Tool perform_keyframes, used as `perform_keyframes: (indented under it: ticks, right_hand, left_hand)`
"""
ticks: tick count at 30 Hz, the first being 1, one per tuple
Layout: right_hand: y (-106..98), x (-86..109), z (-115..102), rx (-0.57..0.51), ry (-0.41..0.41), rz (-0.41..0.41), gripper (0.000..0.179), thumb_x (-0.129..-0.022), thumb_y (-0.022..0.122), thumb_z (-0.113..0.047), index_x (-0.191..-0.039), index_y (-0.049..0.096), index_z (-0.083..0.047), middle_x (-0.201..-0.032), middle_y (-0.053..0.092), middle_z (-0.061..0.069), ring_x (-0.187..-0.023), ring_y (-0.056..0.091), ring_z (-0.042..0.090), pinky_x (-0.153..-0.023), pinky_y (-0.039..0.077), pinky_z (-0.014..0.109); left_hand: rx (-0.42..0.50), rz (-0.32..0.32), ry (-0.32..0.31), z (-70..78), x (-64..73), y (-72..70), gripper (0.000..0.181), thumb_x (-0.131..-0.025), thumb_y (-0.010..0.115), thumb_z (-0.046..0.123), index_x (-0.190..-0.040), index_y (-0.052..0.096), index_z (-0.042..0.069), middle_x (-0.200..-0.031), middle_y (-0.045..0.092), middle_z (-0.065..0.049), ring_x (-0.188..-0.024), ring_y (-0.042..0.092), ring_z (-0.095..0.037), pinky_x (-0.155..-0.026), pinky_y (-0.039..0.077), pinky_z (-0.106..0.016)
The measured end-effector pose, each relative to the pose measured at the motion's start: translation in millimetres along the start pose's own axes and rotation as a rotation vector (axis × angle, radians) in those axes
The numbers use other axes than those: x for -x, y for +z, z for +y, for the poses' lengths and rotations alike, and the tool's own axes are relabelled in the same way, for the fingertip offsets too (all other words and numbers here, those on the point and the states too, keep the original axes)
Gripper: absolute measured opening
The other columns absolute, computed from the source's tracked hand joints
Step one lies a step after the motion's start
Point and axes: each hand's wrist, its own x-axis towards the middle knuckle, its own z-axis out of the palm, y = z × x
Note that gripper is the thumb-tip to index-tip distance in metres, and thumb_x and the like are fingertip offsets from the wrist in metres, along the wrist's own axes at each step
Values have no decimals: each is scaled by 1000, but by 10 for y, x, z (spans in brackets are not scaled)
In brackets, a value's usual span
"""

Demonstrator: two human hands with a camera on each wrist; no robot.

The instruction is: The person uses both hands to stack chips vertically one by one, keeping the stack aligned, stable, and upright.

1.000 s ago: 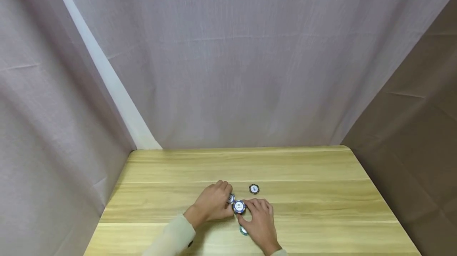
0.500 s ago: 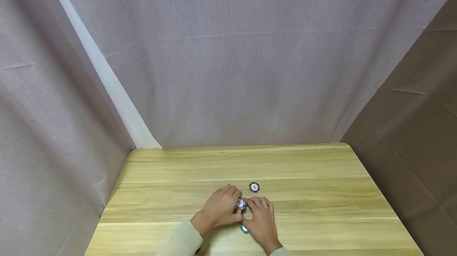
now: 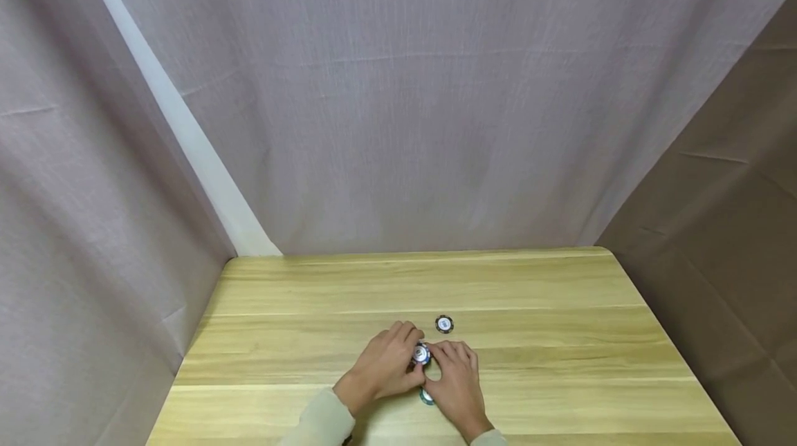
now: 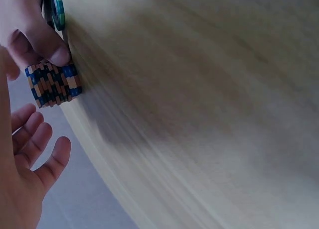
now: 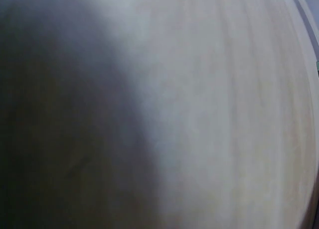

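A stack of blue poker chips (image 3: 420, 353) with pale edge spots stands between both hands in the head view. My left hand (image 3: 385, 364) holds it from the left. In the left wrist view its thumb (image 4: 54, 47) touches the side of the chip stack (image 4: 54, 84), while the outer fingers (image 4: 62, 148) curl loosely away from it. My right hand (image 3: 459, 382) holds the stack from the right, index finger and thumb around its edge. Just below that thumb lies a green-edged poker chip (image 3: 427, 397), partly covered. The right wrist view shows mainly blurred tabletop.
Beyond the hands a black-edged poker chip (image 3: 444, 323) with a white centre lies flat on the wooden table (image 3: 299, 314). Grey curtains (image 3: 398, 121) hang behind and to the left, and a brown curtain (image 3: 716, 259) on the right.
My left hand has moved right, bringing a chip from beside the stack onto its top. My right hand has stayed nearly in place at the stack.
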Motion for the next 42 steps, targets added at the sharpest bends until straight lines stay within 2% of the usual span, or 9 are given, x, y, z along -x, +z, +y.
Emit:
perform_keyframes:
  ticks: [5, 11, 14, 21, 26, 31, 36, 42]
  right_hand:
    - [0, 0, 14, 9, -10, 21, 48, -81, 83, -45, -122, 76, -20, -108, 67, -10, -112, 54, 18, -111, 31, 48]
    - [22, 15, 12, -2, -33, 44, 44, -82, 83, -43, -118, 77, -19, -108, 69, -10, -113, 57, 20, -110, 31, 50]
    - [27, 27, 20, 6, -39, 46, 46, -81, 84, -43, -119, 77, -18, -108, 69, -11, -113, 57, 20, -110, 31, 50]
    - [-3, 27, 17, -22, -21, 38, 47, -82, 84, -47, -119, 77, -19, -108, 69, -11, -115, 58, 20, -112, 29, 48]
    - [12, 32, 6, -24, -47, 75, 46, -80, 86, -45, -117, 77, -19, -105, 68, -12, -110, 57, 18, -107, 32, 48]
    - [35, 26, 13, -11, -64, 104, 46, -77, 88, -45, -115, 78, -20, -102, 67, -14, -102, 52, 13, -104, 33, 47]
    - [18, 23, 4, -7, -50, 68, 46, -79, 86, -45, -117, 77, -20, -104, 67, -12, -105, 52, 13, -105, 34, 47]
    - [-20, 17, 4, -11, -24, 17, 44, -83, 84, -46, -118, 77, -20, -105, 67, -12, -107, 53, 15, -106, 34, 48]
  left_hand:
    - [74, -33, -61, -22, -19, -5, 43, -94, 60, 39, -126, 65, 11, -114, 64, 1, -97, 59, -11, -78, 56, -22]
    - [134, -62, -116, -54, -118, -31, 41, -103, 51, 38, -130, 65, 10, -120, 65, -1, -107, 60, -14, -85, 58, -27]
    - [197, -83, -141, -73, -206, -10, 37, -105, 52, 34, -130, 66, 11, -121, 65, -2, -109, 61, -16, -88, 58, -29]
    - [414, -127, -186, -190, -484, 2, 27, -108, 59, 20, -132, 68, 13, -122, 67, 0, -111, 63, -15, -91, 58, -30]
    - [501, -191, -165, -268, -655, 41, 29, -105, 63, 10, -133, 69, 9, -121, 69, -2, -106, 64, -12, -94, 56, -27]
    - [518, -316, -160, -307, -776, 59, 35, -103, 66, 10, -138, 67, 8, -130, 67, -4, -113, 65, -14, -99, 55, -28]
    - [485, -407, -162, -318, -877, 78, 42, -101, 70, 14, -143, 66, 19, -138, 63, 0, -125, 61, -18, -105, 53, -35]
    - [419, -447, -54, -276, -1005, 138, 40, -101, 72, 20, -141, 68, 25, -138, 62, 6, -127, 59, -15, -103, 54, -37]
